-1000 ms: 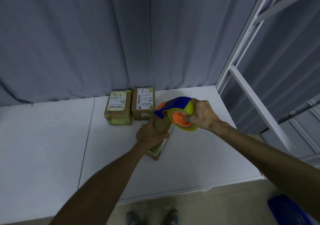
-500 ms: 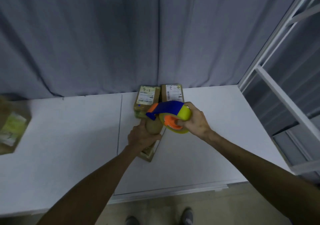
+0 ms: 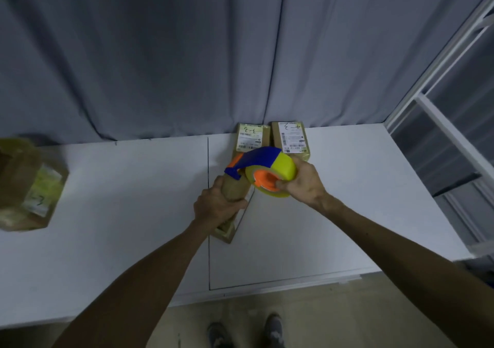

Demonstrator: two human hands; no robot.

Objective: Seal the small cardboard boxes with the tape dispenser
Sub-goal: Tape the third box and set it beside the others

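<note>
Grey curtain [image 3: 160, 53] backs the white table [image 3: 120, 214]; two labelled boxes [image 3: 250, 136] sit at its rear, and a blurred box [image 3: 24, 187] lies far left. Mid-table, the left hand [image 3: 216, 204] grips a plain brown box [image 3: 235, 187], and the right hand [image 3: 304, 184] clutches the blue-and-yellow tape dispenser [image 3: 264, 169] at the box's far end.

The scene is dimly lit, and a bluish-grey cast is laid over everything. The white counter [image 3: 107, 214] is rendered as the brightest surface, without glare. The curtain [image 3: 160, 53] is shaded in soft folds, and only faint, diffuse shadows are seen. The cardboard box at the left edge [image 3: 29, 187] is smeared by blur. The tape dispenser [image 3: 278, 165] at centre is kept fairly sharp. The white frame [image 3: 434, 123] is splayed by wide-angle distortion at the right. The floor [image 3: 240, 315] is left dark.
</note>
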